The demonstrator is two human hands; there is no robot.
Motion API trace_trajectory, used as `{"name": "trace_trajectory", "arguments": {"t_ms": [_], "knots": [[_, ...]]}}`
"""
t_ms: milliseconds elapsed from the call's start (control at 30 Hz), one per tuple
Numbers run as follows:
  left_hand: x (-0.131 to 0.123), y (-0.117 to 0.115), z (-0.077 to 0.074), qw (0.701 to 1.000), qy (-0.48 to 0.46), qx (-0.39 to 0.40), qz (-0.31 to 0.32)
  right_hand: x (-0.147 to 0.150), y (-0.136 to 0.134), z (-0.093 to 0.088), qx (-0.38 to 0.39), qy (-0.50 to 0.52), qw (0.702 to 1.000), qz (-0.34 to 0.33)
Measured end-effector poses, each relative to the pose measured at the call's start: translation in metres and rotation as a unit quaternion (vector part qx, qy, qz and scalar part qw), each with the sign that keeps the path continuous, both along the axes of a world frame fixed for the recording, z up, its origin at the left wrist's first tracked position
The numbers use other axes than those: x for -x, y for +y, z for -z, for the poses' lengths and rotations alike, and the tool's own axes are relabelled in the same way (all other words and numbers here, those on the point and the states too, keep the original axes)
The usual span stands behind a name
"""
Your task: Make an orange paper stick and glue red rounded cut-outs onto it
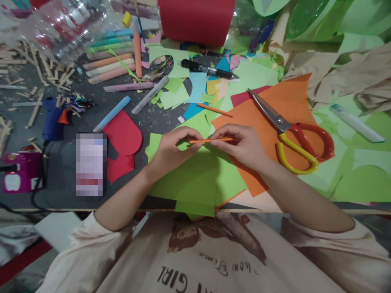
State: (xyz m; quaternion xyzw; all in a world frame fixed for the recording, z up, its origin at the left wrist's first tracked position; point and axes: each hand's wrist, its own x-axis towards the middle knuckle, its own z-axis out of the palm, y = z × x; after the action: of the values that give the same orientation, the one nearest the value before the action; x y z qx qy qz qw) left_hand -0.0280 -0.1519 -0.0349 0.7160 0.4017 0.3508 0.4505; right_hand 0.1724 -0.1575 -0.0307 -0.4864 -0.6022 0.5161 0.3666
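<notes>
Between my two hands is a thin orange paper strip (211, 141), held roughly level. My left hand (179, 144) pinches its left part between thumb and fingers. On its right part, my right hand (240, 142) pinches in the same way. Just beyond lies another narrow orange strip (214, 109). Green paper sheets (189, 175) lie beneath both hands. An orange paper sheet (290, 101) spreads under and beyond my right hand. On it rest scissors (279, 121) with one red and one yellow handle, the blades pointing away from me.
At left are a blue glue gun (51, 120), a phone (90, 165), a purple plug box (23, 173) and red paper pieces (124, 134). Several markers (111, 61), a black pen (209, 70) and paper scraps lie farther back. A red cylinder (197, 20) and plastic bottles (67, 26) stand behind.
</notes>
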Motion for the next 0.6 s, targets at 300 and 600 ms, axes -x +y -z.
{"name": "trace_trajectory", "arguments": {"t_ms": [300,600], "knots": [[-0.0002,-0.0039,0.0057,0.999,-0.039,-0.005,-0.021,0.0007,-0.0005,-0.0006,-0.005,0.012,1.000,-0.004],[0.0001,-0.0040,0.0084,0.998,-0.015,-0.065,-0.015,0.0019,-0.0035,0.0018,0.006,0.000,1.000,-0.011]]}}
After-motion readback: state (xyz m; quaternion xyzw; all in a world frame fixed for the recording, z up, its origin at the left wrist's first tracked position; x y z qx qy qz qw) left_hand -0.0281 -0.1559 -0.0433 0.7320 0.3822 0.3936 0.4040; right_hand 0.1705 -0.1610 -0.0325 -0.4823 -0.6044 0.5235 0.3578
